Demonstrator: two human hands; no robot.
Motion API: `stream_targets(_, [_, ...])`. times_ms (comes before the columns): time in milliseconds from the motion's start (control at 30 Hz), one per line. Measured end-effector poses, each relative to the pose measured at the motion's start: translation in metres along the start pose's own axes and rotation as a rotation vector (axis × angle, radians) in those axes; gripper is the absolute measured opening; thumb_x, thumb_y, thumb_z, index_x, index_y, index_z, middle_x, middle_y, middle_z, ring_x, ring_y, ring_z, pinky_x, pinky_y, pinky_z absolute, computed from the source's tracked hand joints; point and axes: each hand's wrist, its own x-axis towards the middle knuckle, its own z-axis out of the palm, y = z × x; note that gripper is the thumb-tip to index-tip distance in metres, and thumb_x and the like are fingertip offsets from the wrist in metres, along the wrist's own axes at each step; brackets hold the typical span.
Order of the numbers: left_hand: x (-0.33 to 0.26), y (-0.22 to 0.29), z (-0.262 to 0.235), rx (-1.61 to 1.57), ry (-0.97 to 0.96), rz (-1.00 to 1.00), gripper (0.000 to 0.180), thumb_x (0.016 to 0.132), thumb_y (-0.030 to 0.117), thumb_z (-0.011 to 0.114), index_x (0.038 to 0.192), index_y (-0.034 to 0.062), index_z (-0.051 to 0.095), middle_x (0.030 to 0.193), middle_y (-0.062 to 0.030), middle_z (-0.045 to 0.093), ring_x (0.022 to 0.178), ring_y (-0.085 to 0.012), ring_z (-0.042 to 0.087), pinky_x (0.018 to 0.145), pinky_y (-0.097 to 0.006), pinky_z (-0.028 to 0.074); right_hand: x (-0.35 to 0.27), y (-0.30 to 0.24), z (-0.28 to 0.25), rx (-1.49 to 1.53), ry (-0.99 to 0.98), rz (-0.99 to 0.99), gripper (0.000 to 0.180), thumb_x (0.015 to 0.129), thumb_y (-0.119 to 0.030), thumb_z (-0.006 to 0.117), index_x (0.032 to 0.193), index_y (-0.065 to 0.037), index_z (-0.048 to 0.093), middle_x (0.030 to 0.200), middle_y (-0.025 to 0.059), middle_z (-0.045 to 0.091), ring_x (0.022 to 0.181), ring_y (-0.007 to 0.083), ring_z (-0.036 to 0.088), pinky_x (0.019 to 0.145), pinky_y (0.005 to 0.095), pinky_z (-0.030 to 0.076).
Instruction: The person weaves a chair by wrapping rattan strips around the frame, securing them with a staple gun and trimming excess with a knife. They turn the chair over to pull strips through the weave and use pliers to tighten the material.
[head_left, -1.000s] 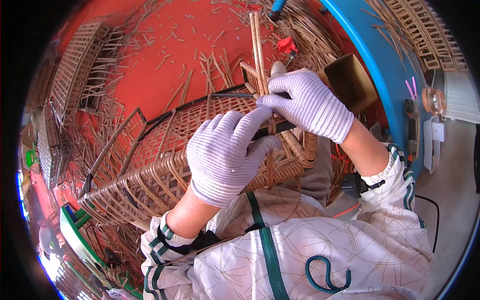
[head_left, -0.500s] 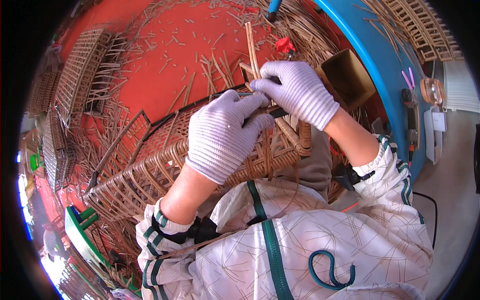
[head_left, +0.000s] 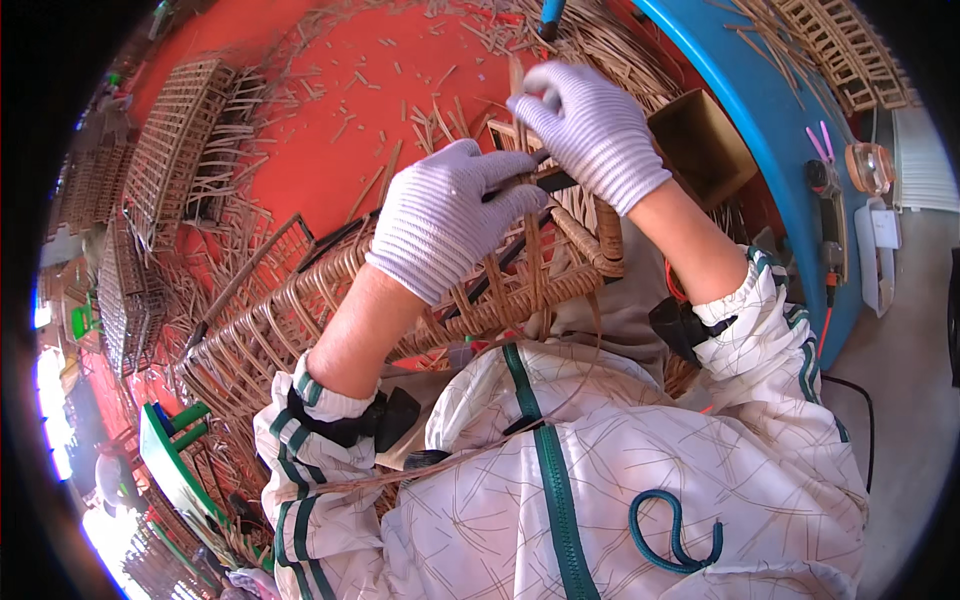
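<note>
A brown wicker basket (head_left: 290, 300) with a dark frame lies across my lap, its upper edge near both hands. My left hand (head_left: 445, 215), in a striped pale purple glove, is closed with thumb and fingers pinched at the basket's rim, close to its right end. Just beyond it my right hand (head_left: 595, 130), gloved alike, pinches a flat tan weaving strip (head_left: 517, 78) that stands up from the rim. Both palms are hidden, and the strip's lower part runs behind my left fingers.
Cut strip pieces litter the red floor (head_left: 330, 90). Other wicker baskets (head_left: 175, 150) stand at the left. A blue curved table edge (head_left: 735, 105) and an open brown box (head_left: 705, 150) are at the right. A green stool (head_left: 180, 465) sits lower left.
My right hand has risen up and away from my left hand, sliding along the strip. Less of the strip shows above it. My left hand stays at the rim.
</note>
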Motion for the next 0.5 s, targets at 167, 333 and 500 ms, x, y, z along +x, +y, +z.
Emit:
stream_targets(167, [0.018,-0.012,-0.015,0.021,0.006,0.029,0.035,0.082,0.03,0.077,0.112,0.0121,0.073,0.075,-0.0108,0.058,0.065,-0.0223,0.059,0.064,-0.036,0.048,-0.028,-0.03,-0.034,0.306,0.396,-0.32,0.012,0.085,-0.011,0.071,0.097,-0.008,0.068,0.085,0.0123,0.067,0.074,0.0298,0.066,0.067,0.0379,0.051])
stream_targets(333, [0.042,-0.016,-0.021,-0.019,-0.054,-0.092,0.035,0.083,0.028,0.077,0.112,0.0103,0.073,0.074,-0.0082,0.06,0.067,-0.0166,0.057,0.064,-0.033,0.047,-0.073,-0.037,-0.027,0.655,-0.061,0.175,0.018,0.097,-0.01,0.056,0.112,-0.001,0.062,0.083,0.0111,0.065,0.069,0.0178,0.065,0.06,0.0307,0.052])
stream_targets(500, [0.048,-0.016,-0.029,-0.052,-0.062,-0.122,0.033,0.083,0.026,0.077,0.112,0.0097,0.073,0.075,-0.0068,0.061,0.068,-0.0152,0.057,0.065,-0.032,0.048,-0.06,-0.03,-0.008,1.047,-0.252,0.522,0.045,0.099,-0.004,0.043,0.145,-0.004,0.041,0.096,0.0072,0.065,0.081,0.0109,0.064,0.065,0.0256,0.055])
